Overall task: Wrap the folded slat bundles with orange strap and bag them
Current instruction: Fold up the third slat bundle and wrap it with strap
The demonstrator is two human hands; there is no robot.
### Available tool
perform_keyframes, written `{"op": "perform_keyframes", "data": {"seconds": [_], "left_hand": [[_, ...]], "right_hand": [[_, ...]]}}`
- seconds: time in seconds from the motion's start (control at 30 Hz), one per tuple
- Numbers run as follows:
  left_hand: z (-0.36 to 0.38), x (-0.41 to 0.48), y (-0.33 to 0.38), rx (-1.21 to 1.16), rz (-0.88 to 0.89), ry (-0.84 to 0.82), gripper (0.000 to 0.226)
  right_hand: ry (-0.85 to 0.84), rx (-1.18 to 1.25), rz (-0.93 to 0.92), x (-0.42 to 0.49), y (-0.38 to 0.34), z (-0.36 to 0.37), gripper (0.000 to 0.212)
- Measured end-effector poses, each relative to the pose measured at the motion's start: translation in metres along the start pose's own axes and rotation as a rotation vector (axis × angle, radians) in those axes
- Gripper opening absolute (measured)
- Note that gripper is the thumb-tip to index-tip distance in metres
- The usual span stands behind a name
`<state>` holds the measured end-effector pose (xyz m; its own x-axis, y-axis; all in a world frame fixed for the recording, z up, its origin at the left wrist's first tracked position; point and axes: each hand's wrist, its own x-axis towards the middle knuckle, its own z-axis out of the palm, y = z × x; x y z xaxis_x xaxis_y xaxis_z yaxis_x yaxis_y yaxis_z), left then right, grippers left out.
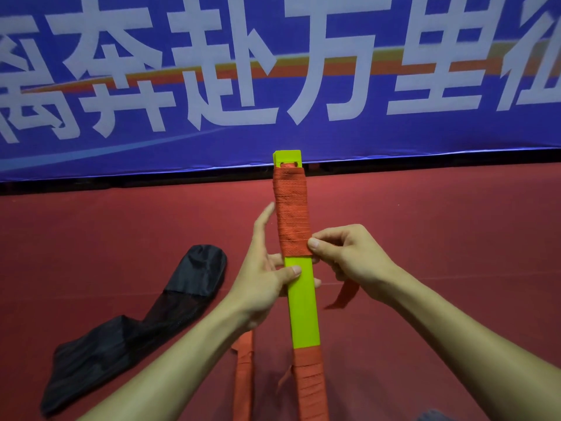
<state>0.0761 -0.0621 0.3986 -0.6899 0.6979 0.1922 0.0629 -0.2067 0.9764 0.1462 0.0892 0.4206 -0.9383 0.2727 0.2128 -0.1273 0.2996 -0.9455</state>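
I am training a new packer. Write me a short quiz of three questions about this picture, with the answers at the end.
1. Multiple choice: where does the black bag lie?
A. On the red floor, left of the slat bundle.
B. Pulled over the top of the bundle.
C. Across the person's knees.
2. True or false: the orange strap covers the slat bundle from end to end.
3. Fill in: the right hand pinches the lower edge of the upper wrap, while the ___ hand holds the bare green middle.

Key: 1 A; 2 false, the middle is bare; 3 left hand.
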Motion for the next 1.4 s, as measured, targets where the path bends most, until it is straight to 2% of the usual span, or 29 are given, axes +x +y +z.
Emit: {"op": "perform_keyframes", "data": {"seconds": [0.07, 0.17, 0.3, 0.4, 0.6, 0.67, 0.77, 0.83, 1.0, 1.07, 1.23, 1.4], "left_hand": [[0.001, -0.002, 0.002, 0.009, 0.029, -0.008, 0.106], [0.002, -0.003, 0.003, 0.103, 0.061, -0.004, 0.105], [0.001, -0.003, 0.002, 0.500, 0.135, 0.151, 0.119], [-0.001, -0.004, 0.005, 0.632, 0.144, 0.225, 0.118], [-0.013, -0.002, 0.004, 0.610, 0.170, 0.248, 0.115], [-0.016, -0.003, 0.002, 0.612, 0.154, 0.231, 0.116], [-0.020, -0.002, 0.000, 0.599, 0.138, 0.204, 0.117], [-0.023, -0.001, -0.001, 0.584, 0.128, 0.210, 0.117], [-0.032, 0.000, -0.002, 0.561, 0.097, 0.229, 0.116], [-0.033, 0.000, -0.002, 0.561, 0.090, 0.226, 0.115], [-0.033, -0.002, -0.003, 0.580, 0.071, 0.203, 0.116], [-0.031, -0.002, -0.003, 0.597, 0.076, 0.188, 0.115]], "right_hand": [[0.014, 0.005, 0.027, -0.001, -0.001, 0.003, 0.025], [0.093, -0.005, 0.035, -0.001, 0.000, 0.008, 0.030], [0.144, -0.050, -0.003, -0.003, -0.003, 0.020, 0.029], [0.129, -0.029, -0.034, -0.006, -0.007, 0.022, 0.027], [0.046, -0.007, -0.053, -0.005, -0.007, 0.008, 0.004], [0.038, 0.036, -0.037, -0.004, -0.006, 0.004, 0.010], [0.018, -0.046, -0.051, -0.004, -0.005, -0.003, 0.019], [0.016, -0.059, -0.048, -0.003, -0.002, -0.007, 0.018], [-0.066, 0.105, 0.067, -0.001, 0.004, -0.011, 0.017], [-0.067, 0.094, 0.101, 0.001, 0.007, -0.012, 0.022], [-0.049, 0.036, 0.102, 0.003, 0.008, -0.017, 0.018], [-0.177, 0.043, 0.116, -0.001, 0.006, -0.022, 0.018]]}}
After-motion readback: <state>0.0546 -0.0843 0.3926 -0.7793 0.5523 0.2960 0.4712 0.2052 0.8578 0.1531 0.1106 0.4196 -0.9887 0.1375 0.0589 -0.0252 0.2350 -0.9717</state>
